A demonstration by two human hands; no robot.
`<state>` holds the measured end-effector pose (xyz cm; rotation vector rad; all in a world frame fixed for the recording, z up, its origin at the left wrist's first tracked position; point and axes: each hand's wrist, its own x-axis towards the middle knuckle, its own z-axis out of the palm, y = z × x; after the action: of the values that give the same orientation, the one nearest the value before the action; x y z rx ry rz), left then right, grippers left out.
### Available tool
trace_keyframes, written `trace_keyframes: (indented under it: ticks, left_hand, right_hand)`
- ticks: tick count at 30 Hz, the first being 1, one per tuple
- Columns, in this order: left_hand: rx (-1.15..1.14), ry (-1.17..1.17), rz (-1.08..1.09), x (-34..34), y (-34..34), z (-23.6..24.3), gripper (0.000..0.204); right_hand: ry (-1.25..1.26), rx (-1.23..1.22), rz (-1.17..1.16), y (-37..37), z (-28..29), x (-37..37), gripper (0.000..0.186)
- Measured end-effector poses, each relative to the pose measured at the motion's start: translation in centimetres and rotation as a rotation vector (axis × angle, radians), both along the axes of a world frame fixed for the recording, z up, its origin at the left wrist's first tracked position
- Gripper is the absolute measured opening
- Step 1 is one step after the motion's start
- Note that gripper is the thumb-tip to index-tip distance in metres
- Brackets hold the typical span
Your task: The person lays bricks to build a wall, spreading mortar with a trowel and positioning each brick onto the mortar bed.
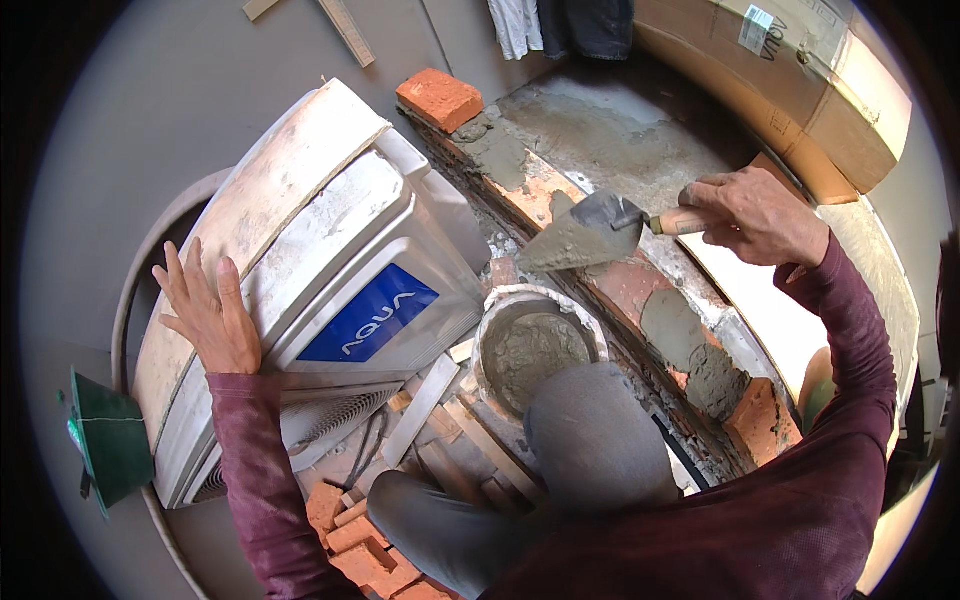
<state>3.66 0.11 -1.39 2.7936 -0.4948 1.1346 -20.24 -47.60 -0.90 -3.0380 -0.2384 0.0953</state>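
Note:
My right hand [750, 215] grips the wooden handle of a trowel [585, 230] with grey mortar on its blade, held over a low brick ledge [650, 280] patched with mortar. Below the blade stands a white bucket [530, 355] partly filled with wet mortar, beside my knee. My left hand [208, 305] has its fingers spread against a pale board [270, 170] lying on a white plastic appliance [350, 230] with a blue label. An orange brick [440, 98] lies on the far end of the ledge.
Cardboard boxes [830, 130] stand at the back right, near hanging clothes [585, 20]. A green funnel-shaped object [112, 440] is at the left. Wood offcuts [425, 405] and several orange bricks [365, 550] cover the ground around my legs. A grey wall [130, 140] rises on the left.

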Motion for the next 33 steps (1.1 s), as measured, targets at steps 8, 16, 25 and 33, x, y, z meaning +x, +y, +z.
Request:
trace_keyframes:
  ticks: [8, 16, 25, 33]
  left_hand:
    - [-0.026, 0.117, 0.029, -0.4, -0.9, 0.8, 0.051]
    - [0.040, 0.152, 0.033, -1.0, -0.7, 1.1, 0.049]
    - [-0.022, 0.166, -0.054, 1.1, -1.1, -0.7, 0.055]
    - [-0.056, -0.050, -0.326, 0.7, 2.7, 1.5, 0.054]
  right_hand:
    - [-0.738, -0.080, -0.057, -7.1, -7.7, 22.1, 0.038]
    - [-0.744, -0.219, -0.017, -5.5, -11.7, 35.4, 0.032]
    - [-0.657, -0.155, -0.016, -7.2, -11.2, 30.6, 0.019]
    - [-0.292, 0.128, -0.120, 0.1, 1.0, 6.4, 0.027]
